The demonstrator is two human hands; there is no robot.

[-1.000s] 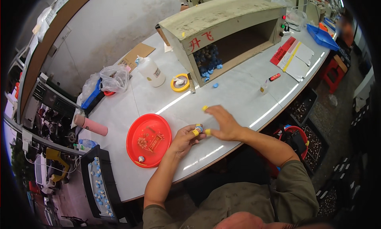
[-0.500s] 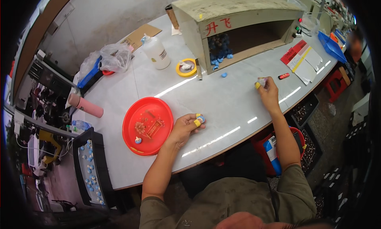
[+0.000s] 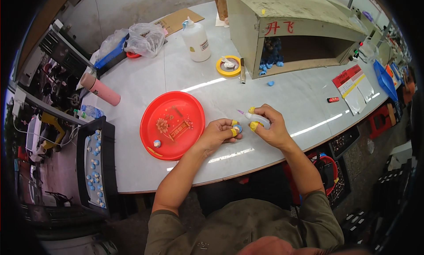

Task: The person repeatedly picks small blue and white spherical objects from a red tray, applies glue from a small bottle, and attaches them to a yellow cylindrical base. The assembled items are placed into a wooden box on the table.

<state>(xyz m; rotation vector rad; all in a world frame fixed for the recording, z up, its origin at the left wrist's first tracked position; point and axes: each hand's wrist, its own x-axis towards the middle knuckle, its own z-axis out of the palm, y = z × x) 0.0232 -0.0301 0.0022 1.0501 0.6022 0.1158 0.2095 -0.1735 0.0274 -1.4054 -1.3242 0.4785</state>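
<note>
Between the yellow-wrapped fingertips of my left hand (image 3: pixel 219 135) is a small blue and white round piece (image 3: pixel 238 128). My right hand (image 3: pixel 274 127) is closed on a small clear squeeze bottle (image 3: pixel 259 119), whose thin purple nozzle points up and left, just above the piece. Yellow wraps cover fingertips of this hand too. Left of my left hand lies a round red tray (image 3: pixel 148 122) with a printed flower pattern; one more blue and white piece (image 3: pixel 157 143) sits near its lower left rim.
A beige box-shaped housing (image 3: pixel 245 38) holds a heap of blue pieces (image 3: pixel 271 56). Yellow tape (image 3: pixel 219 70), a white bottle (image 3: pixel 195 43), a pink flask (image 3: pixel 102 90) and a red marker-like stick (image 3: pixel 333 100) are on the table. A black crate (image 3: pixel 108 166) with several pieces stands left.
My right hand has come left and nearer to my left hand, bringing the squeeze bottle with its nozzle now in sight. The view has shifted; my left hand still holds the piece.
</note>
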